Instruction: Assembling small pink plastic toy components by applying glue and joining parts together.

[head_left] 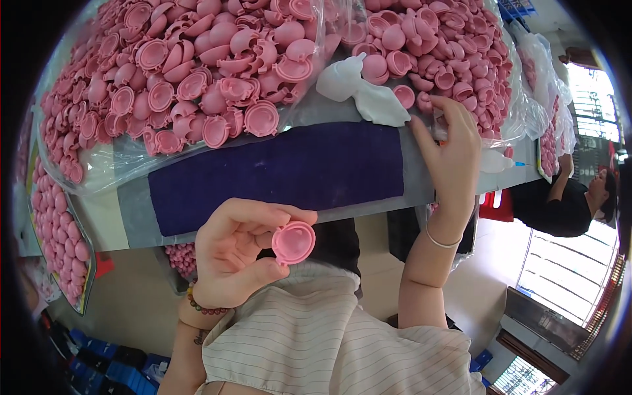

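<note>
While your left hand (238, 247) pinches a round pink plastic shell (295, 242), your right hand (455, 141) curls beside the heap of pink plastic shells (445, 79).
In the head view, the pinched shell, round without a long axis, lies lower left of your right hand, well apart; whether those right fingertips have a piece, I cannot tell.

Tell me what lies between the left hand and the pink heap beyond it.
The head view shows a dark blue cloth, then clear plastic, between the left hand and the pink heap.
</note>
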Motion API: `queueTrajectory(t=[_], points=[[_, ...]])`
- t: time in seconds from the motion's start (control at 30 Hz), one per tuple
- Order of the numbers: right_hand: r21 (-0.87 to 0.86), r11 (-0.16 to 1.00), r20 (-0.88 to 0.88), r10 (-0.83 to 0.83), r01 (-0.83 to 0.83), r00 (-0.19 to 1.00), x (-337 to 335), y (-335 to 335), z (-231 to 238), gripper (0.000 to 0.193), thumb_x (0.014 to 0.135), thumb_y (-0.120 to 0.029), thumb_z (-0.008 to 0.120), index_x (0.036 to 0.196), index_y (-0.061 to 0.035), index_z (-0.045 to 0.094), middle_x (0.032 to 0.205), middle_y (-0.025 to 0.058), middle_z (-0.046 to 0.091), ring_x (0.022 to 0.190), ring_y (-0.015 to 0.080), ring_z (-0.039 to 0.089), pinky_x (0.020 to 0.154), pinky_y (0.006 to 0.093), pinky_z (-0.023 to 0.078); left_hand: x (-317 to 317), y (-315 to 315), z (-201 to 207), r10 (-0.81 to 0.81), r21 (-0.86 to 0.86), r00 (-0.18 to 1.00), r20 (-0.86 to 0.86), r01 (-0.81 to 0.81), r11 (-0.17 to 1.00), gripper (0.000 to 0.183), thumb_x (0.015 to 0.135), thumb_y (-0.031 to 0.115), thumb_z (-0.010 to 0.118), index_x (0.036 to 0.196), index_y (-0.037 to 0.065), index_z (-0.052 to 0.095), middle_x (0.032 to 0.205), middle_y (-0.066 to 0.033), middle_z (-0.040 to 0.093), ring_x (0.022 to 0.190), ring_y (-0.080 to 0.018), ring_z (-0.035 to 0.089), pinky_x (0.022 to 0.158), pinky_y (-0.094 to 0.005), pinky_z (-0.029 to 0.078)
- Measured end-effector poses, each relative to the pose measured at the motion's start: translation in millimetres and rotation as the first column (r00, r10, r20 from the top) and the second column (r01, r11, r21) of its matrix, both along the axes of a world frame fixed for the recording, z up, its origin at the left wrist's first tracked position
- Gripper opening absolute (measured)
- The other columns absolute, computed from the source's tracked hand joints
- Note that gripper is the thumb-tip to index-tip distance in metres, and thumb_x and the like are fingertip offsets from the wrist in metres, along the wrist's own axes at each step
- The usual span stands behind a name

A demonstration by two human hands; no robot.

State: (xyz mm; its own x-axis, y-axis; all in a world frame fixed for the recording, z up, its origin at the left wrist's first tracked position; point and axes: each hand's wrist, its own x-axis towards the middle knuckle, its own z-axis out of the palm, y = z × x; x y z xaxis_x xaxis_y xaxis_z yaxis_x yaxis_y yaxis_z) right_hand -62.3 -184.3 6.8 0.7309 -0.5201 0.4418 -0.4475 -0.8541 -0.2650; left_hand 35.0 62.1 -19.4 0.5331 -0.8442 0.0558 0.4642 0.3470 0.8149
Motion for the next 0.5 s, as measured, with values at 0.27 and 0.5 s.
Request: queueTrajectory(t=[0.27, 0.5], points=[[0.494, 0.804, 0.252, 0.231, -0.330, 0.940, -12, 55, 14, 0.012, 0.065, 0.004, 0.053, 0.076, 0.0014, 0.053, 0.071, 0.0042, 0.052, 0.062, 0.0094, 0.045, 0.058, 0.0197, 0.034, 10, 1, 0, -0.068, -0.072, 0.996, -0.059, 0.064, 0.995, 0.041, 0.070, 0.001, 0.063, 0.105, -0.003, 0.040, 0.108, -0.0249, 0.048, 0.099, -0.0228, 0.051, 0.084, -0.0310, 0.042], [0.205, 0.893, -0.038, 0.417, -0.402, 0.908, 11, 71, -2, 0.025, 0.062, -0.004, 0.063, 0.085, -0.0003, 0.056, 0.076, 0.0075, 0.049, 0.063, 0.0191, 0.047, 0.054, 0.0246, 0.038, 8, 2, 1, -0.062, -0.075, 0.990, -0.130, 0.052, 0.996, 0.043, 0.072, 0.002, 0.061, 0.109, -0.003, 0.039, 0.110, -0.0244, 0.047, 0.100, -0.0217, 0.051, 0.084, -0.0299, 0.042]])
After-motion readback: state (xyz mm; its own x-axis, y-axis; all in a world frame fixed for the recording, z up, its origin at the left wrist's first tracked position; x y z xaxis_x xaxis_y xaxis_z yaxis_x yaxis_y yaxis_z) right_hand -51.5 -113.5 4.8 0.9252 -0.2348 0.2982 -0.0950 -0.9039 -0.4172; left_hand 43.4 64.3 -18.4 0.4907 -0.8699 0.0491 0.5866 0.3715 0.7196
